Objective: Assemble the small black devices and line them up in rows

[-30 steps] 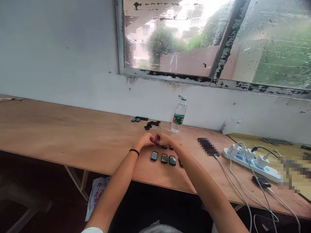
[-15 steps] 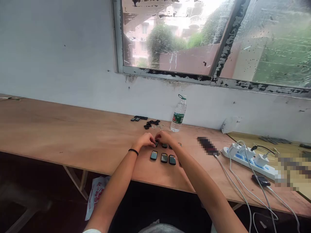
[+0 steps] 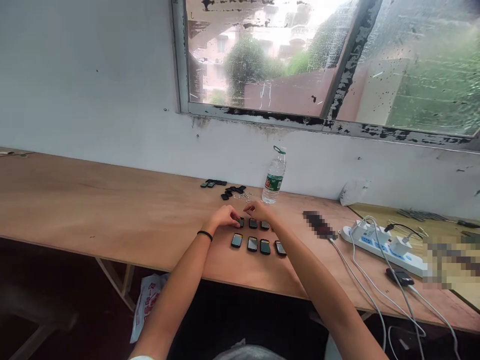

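Note:
My left hand (image 3: 224, 217) rests on the wooden bench (image 3: 112, 210) with its fingers curled, the tips touching a small black device (image 3: 241, 222) at the left end of a back row. My right hand (image 3: 258, 210) hovers just behind that row, fingers bent and loosely apart, with nothing visible in them. Two more small black devices (image 3: 258, 224) lie in that back row. A front row of several small glossy devices (image 3: 252, 243) lies nearer me. A black band circles my left wrist.
A heap of black parts and small metal bits (image 3: 232, 191) lies farther back, beside a water bottle (image 3: 274, 176). A white power strip (image 3: 378, 244) with plugs and trailing cables sits at the right. A white bag (image 3: 147, 300) lies under the bench.
My hands, joined in a pinch over the devices a second ago, have come apart and lowered. A small black device now lies under my left fingertips, and the right hand has drawn back.

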### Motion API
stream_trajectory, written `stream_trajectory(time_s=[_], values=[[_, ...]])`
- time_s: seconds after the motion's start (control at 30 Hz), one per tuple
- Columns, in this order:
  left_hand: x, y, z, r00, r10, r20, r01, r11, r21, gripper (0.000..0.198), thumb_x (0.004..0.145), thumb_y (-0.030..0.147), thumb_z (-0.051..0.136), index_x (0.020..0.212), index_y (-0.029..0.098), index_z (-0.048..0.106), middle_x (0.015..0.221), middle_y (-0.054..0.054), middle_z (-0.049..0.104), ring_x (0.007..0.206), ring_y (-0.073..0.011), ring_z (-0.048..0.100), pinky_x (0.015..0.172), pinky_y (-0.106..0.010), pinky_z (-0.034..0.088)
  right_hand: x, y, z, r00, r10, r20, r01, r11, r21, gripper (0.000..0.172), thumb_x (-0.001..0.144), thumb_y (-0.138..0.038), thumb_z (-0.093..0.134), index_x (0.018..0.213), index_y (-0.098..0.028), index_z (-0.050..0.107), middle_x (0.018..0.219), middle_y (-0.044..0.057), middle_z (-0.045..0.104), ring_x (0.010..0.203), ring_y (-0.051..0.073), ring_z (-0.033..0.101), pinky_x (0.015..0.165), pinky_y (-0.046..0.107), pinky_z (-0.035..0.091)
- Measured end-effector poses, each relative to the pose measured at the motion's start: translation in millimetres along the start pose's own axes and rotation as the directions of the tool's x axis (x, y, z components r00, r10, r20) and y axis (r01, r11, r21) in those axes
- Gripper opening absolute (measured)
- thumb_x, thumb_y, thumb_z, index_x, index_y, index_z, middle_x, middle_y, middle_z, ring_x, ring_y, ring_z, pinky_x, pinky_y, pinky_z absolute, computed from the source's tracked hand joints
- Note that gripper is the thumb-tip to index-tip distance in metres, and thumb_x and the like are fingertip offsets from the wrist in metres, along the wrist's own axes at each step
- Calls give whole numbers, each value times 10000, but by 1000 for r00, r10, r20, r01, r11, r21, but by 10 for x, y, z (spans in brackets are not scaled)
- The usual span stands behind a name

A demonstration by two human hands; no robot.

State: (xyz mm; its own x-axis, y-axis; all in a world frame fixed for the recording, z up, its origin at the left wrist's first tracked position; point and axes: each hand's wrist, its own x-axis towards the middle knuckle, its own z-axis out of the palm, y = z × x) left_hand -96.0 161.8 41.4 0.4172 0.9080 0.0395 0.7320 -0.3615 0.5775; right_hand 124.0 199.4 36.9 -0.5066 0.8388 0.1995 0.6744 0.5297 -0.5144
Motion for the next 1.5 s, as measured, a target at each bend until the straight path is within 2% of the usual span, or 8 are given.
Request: stream_trajectory(time_s=[0.17, 0.33, 0.4, 0.5, 0.63, 0.9, 1.27, 1.5], values=[[28, 81, 18, 995, 46, -87, -46, 999, 8, 265, 781, 332, 749, 977, 168, 819, 953, -78, 802, 865, -217, 706, 710, -267, 503, -335, 124, -114, 1000, 14, -5, -14, 994, -105, 347, 791, -97, 575, 1018, -226, 803, 999, 52, 770, 874, 228, 669, 769, 297, 505], [102, 393, 208, 984, 143, -105, -132, 986, 107, 205, 828, 334, 699, 899, 182, 818, 889, -54, 785, 793, -194, 673, 700, -271, 478, -516, 228, -55, 996, -93, 18, 94, 971, -219, 344, 789, -135, 632, 1077, -261, 772, 1103, 41, 743, 1141, 290, 584, 989, 388, 426], [114, 510, 285, 983, 160, -95, -143, 976, 166, 171, 825, 319, 706, 830, 183, 810, 829, -55, 768, 780, -200, 657, 720, -287, 470, -522, 245, -27, 995, -99, 21, 101, 968, -229, 279, 811, -221, 678, 1080, -253, 748, 1062, 48, 737, 1110, 295, 580, 976, 405, 411], [97, 604, 343, 980, 165, -108, -132, 956, 262, 140, 812, 301, 731, 757, 185, 784, 827, -79, 753, 937, -267, 637, 873, -355, 457, -519, 252, -14, 996, -87, 16, 89, 971, -222, 239, 846, -334, 700, 1066, -242, 720, 1015, 56, 732, 1057, 290, 581, 923, 399, 404], [69, 590, 344, 980, 165, -114, -116, 930, 350, 78, 794, 273, 761, 792, 197, 778, 898, -101, 749, 1096, -332, 580, 995, -441, 400, -512, 251, -25, 997, -71, 26, 75, 977, -198, 218, 845, -273, 691, 1060, -245, 712, 1044, 46, 731, 1092, 282, 578, 918, 385, 391], [144, 465, 368, 982, 170, -88, -126, 921, 368, 140, 789, 163, 740, 899, 232, 794, 947, -66, 767, 1119, -310, 593, 1009, -430, 385, -467, 173, -8, 998, -44, -41, 32, 970, -243, 103, 869, -295, 713, 929, -218, 683, 962, 43, 741, 994, 255, 629, 849, 331, 390], [172, 475, 354, 988, 125, -86, -89, 938, 334, 107, 776, 203, 738, 830, 239, 823, 913, -47, 799, 1012, -267, 669, 983, -389, 402, -438, 177, 9, 999, -32, -15, 26, 956, -291, 165, 849, -306, 735, 927, -196, 641, 967, 57, 729, 1041, 265, 599, 851, 324, 373], [157, 500, 352, 991, 112, -75, -84, 947, 310, 107, 769, 194, 740, 807, 241, 828, 874, -44, 804, 915, -245, 689, 970, -386, 392, -437, 184, 1, 992, -115, -55, 99, 965, -244, 207, 802, -260, 754, 930, -187, 609, 949, 58, 703, 952, 233, 601, 793, 300, 397]])
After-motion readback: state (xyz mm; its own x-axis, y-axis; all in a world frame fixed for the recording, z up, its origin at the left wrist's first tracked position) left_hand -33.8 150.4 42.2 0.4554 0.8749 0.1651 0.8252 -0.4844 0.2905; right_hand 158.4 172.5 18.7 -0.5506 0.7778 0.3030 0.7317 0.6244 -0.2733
